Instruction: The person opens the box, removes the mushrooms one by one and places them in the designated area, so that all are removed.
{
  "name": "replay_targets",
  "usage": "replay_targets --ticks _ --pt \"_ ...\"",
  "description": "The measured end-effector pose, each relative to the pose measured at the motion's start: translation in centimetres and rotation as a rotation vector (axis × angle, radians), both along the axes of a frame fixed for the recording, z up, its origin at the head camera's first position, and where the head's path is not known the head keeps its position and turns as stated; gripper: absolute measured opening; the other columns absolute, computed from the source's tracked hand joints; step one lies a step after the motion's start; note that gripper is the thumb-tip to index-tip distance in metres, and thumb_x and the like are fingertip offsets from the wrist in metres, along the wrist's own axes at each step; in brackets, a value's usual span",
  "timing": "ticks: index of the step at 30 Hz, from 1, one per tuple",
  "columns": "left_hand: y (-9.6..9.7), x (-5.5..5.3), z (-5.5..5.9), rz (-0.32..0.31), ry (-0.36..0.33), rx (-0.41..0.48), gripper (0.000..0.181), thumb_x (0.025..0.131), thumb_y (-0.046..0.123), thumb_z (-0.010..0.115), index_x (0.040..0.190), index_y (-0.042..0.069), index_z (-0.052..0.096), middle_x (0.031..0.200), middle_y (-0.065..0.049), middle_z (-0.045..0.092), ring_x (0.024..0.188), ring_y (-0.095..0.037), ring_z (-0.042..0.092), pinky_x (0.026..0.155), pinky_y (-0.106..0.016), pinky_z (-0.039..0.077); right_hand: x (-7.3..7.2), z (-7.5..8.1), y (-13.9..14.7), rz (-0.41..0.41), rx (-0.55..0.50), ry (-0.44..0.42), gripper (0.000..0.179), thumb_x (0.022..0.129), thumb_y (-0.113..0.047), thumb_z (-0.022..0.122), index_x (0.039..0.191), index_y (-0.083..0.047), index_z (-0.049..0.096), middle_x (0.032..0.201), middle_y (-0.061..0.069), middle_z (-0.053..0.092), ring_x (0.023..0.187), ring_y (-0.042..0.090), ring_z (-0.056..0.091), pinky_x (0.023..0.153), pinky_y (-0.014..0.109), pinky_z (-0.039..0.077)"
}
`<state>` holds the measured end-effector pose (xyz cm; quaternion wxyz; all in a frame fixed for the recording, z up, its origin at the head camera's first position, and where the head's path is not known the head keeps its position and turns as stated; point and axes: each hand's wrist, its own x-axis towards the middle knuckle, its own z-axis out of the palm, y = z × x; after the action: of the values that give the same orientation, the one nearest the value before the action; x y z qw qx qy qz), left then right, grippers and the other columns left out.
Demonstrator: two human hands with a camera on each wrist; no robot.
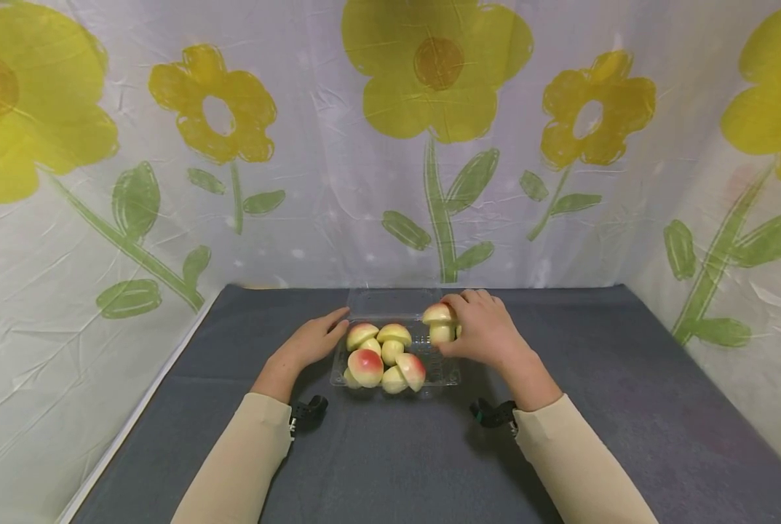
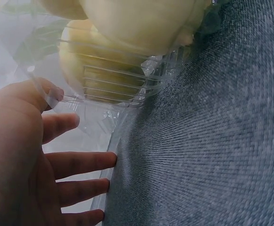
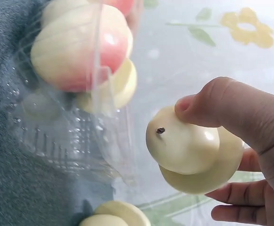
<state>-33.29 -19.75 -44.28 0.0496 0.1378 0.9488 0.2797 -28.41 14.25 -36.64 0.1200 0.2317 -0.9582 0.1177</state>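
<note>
My right hand (image 1: 485,327) pinches a mushroom (image 1: 439,314) with a reddish cap and pale yellow stem, above the right end of a clear plastic box (image 1: 452,375). In the right wrist view, the stem end of this held mushroom (image 3: 184,146) shows a small dark spot, and the thumb presses on it. Several similar mushrooms (image 1: 366,367) fill the left and middle of the box. My left hand (image 1: 311,340) lies along the box's left side, fingers extended. In the left wrist view, its thumb is right at the box's rim and its fingertips reach the cloth.
Behind the box stretches its clear, opened lid (image 1: 393,300). Another pale mushroom (image 3: 115,215) shows below the held one in the right wrist view. Dark grey cloth (image 1: 377,458) covers the table, with a flowered curtain (image 1: 324,145) at the back and sides.
</note>
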Motion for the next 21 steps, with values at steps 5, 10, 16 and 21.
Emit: replay_targets --ticks 5,10,16,21 --pt "-0.1 -0.1 -0.2 -0.001 0.001 0.0 0.061 0.112 0.047 0.037 0.164 0.016 0.03 0.16 -0.016 0.04 0.144 -0.041 0.041 0.116 -0.062 0.034 -0.1 0.5 0.7 -0.016 -0.024 0.003 0.068 0.077 -0.047 0.086 0.13 -0.011 0.065 0.116 0.013 0.062 0.106 0.035 0.055 0.09 0.057 0.046" --pt "-0.1 -0.1 -0.2 -0.005 0.005 0.002 0.061 0.112 0.047 0.037 0.164 0.015 0.03 0.16 -0.017 0.04 0.143 -0.041 0.041 0.115 -0.063 0.034 -0.4 0.9 1.7 -0.044 -0.028 -0.008 0.071 0.077 -0.047 0.086 0.134 -0.01 0.063 0.119 0.014 0.062 0.109 0.036 0.055 0.09 0.057 0.046" --pt "0.0 -0.1 -0.2 -0.01 0.005 0.001 0.061 0.112 0.046 0.036 0.164 0.015 0.03 0.16 -0.017 0.04 0.143 -0.041 0.041 0.115 -0.063 0.034 -0.7 1.3 3.3 -0.081 -0.032 -0.044 0.073 0.079 -0.042 0.085 0.138 -0.007 0.061 0.123 0.018 0.061 0.112 0.039 0.054 0.091 0.06 0.044" --pt "0.0 0.0 -0.1 -0.011 0.001 0.009 0.06 0.112 0.045 0.037 0.164 0.015 0.03 0.16 -0.017 0.04 0.143 -0.041 0.042 0.115 -0.063 0.035 -1.1 1.4 4.6 -0.104 -0.039 -0.05 0.071 0.08 -0.039 0.084 0.138 -0.006 0.06 0.125 0.021 0.061 0.115 0.041 0.054 0.093 0.063 0.044"
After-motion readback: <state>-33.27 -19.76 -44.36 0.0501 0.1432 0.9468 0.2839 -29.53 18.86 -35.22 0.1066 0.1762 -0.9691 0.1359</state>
